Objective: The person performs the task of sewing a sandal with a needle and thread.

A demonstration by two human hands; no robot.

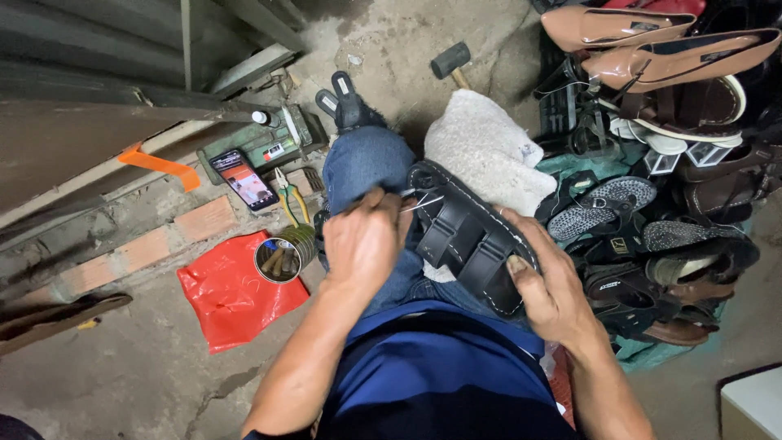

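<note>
The black two-strap sandal (pixel 468 236) lies across the person's knee on a white fleece cloth (pixel 489 151), its long axis running from 11 to 5 o'clock. The right hand (pixel 554 289) grips its heel end at 5 o'clock. The left hand (pixel 362 240), closed around a thin tool, touches its side at 9 o'clock

Black two-strap sandal (pixel 471 236) with white edge stitching lies tilted across the lap, thin thread (pixel 425 200) at its strap
</note>
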